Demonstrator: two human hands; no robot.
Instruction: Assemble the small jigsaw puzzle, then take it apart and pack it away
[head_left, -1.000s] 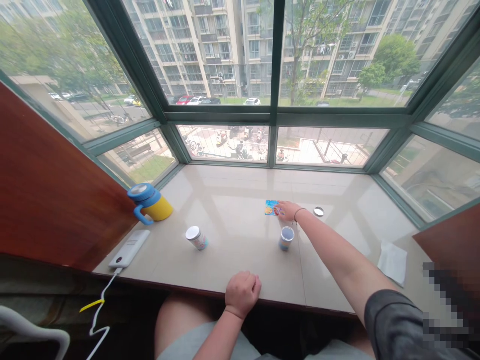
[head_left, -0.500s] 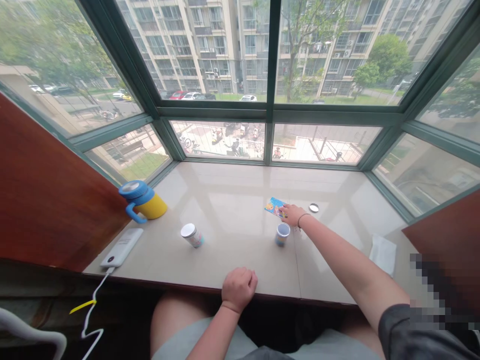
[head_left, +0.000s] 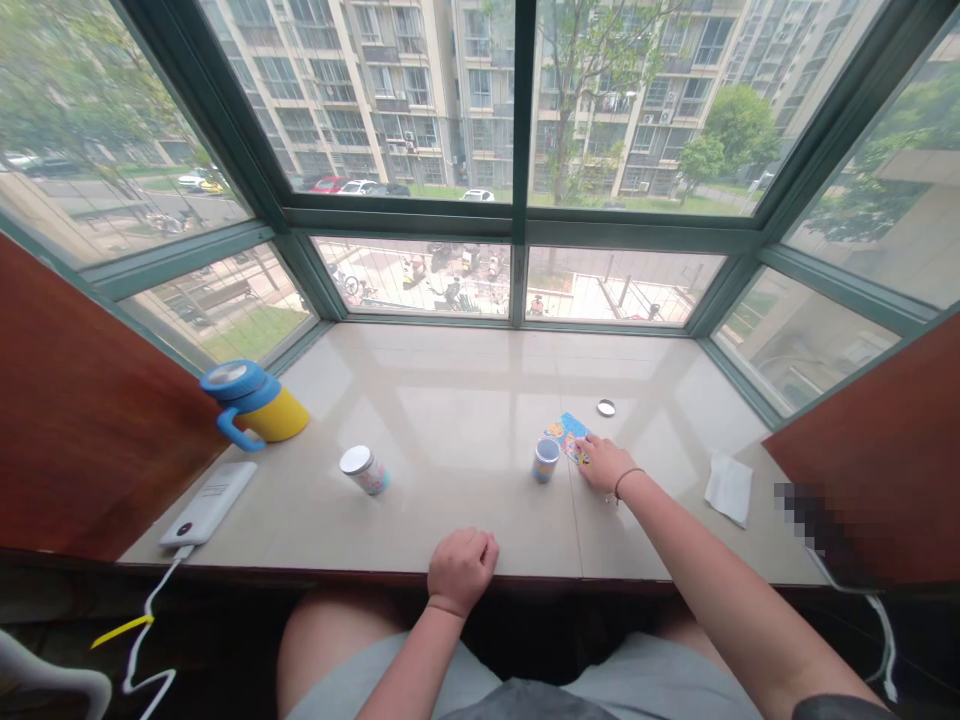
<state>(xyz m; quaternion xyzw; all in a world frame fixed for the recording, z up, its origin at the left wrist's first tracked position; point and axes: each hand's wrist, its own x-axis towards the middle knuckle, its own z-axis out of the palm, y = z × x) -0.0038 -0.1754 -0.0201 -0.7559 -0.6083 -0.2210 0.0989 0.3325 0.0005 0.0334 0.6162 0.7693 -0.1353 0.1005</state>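
My right hand (head_left: pixel 604 465) has slid the illustrated card (head_left: pixel 568 437) back to just beside the small open canister (head_left: pixel 546 460), fingers lying on it without pinching — a flat press, no grasp — while my left hand (head_left: pixel 463 571) rests clenched and empty at the edge of the polished stone sill (head_left: pixel 450 400), below the green-framed bay window (head_left: pixel 517 230).

**Printed card** (head_left: pixel 568 437): design too small to make out; near corner hidden under the **right hand** (head_left: pixel 602 465).
**Lidded can** (head_left: pixel 366 470): label too small to read.
**Pixelated patch** (head_left: pixel 814 525): blurred, on the **wooden panel** (head_left: pixel 877 480) beyond the tabletop's right end.
**White curved object** (head_left: pixel 45 682): cut off by the lower-left corner.
**Dark sleeve** (head_left: pixel 840 709): cut off by the bottom edge.
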